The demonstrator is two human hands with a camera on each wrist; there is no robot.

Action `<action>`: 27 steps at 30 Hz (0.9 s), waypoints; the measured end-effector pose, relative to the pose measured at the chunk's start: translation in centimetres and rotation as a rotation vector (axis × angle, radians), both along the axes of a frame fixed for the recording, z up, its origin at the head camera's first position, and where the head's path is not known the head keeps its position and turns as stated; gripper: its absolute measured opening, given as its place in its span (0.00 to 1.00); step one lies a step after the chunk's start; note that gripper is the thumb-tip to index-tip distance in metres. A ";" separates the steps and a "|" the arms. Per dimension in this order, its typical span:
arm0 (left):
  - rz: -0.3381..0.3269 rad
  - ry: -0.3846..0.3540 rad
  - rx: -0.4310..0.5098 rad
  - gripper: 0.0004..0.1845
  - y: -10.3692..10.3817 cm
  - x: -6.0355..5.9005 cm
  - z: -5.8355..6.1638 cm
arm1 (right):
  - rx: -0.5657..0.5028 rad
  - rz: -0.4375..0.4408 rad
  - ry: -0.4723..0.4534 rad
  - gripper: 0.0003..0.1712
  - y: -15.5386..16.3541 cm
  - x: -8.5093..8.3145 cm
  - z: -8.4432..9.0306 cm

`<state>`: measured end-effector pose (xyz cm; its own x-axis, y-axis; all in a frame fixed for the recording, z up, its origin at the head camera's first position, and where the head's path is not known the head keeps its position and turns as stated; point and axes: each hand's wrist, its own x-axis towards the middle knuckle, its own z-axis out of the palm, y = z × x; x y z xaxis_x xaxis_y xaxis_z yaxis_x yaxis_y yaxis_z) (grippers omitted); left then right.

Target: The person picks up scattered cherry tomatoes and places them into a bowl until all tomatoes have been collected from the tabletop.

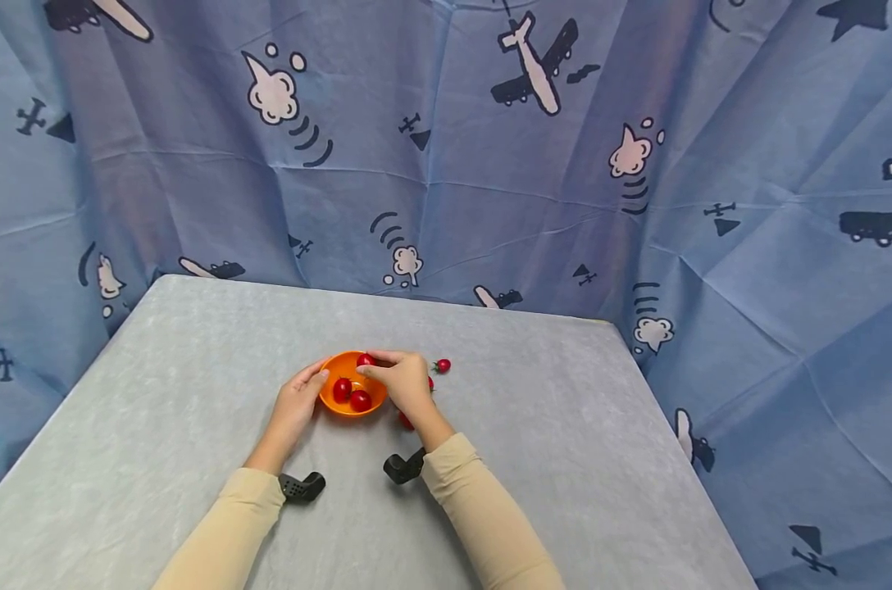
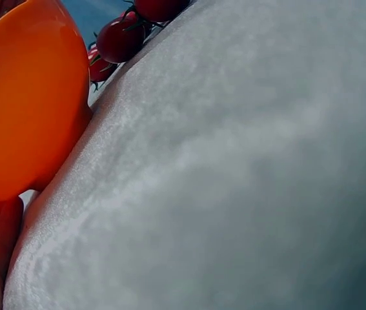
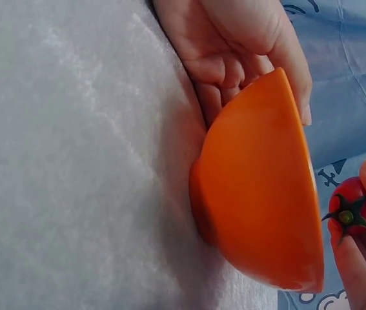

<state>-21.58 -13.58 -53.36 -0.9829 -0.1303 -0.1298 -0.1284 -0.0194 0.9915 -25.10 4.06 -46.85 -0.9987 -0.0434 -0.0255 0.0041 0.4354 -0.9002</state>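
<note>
Near the middle of the grey desk point(image 1: 195, 344), the orange bowl point(image 3: 260, 181) stands upright, held by the left hand point(image 1: 294, 401), whose thumb lies at the rim while its fingers bend round the outer wall. The right hand point(image 1: 405, 377) pinches one cherry tomato point(image 3: 354, 194) between thumb and fingers, just above the rim, at the bowl's far side.

To do this step well, I would judge it best to steady the bowl with the left hand, bring the pinched tomato lower over the inside, and only then loosen the fingers, so that it does not drop hard or roll over the edge. The pinch should be gentle, because the fruit can probably bruise.

As for the count: there is one bowl; two tomatoes point(image 1: 343, 390) point(image 1: 361, 401) lie inside it; one is in the pinch; and at least three loose tomatoes point(image 1: 443, 365) point(image 1: 430, 383) point(image 1: 407, 421) lie to its right. The right forearm may cover others.
</note>
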 end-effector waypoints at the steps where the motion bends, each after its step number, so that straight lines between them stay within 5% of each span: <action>1: -0.001 0.000 0.002 0.26 0.0 0.0 0.0 | 0.004 0.001 0.002 0.18 -0.1 0.0 -0.1; 27: -0.008 0.014 0.024 0.26 0.0 0.0 -0.2 | 0.054 0.071 0.008 0.18 -1.4 -0.4 -0.6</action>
<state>-21.57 -13.55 -53.61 -0.9857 -0.1195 -0.1186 -0.1143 -0.0419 0.9926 -25.47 2.71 -47.46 -0.9934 -0.1130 -0.0220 -0.0354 0.4822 -0.8753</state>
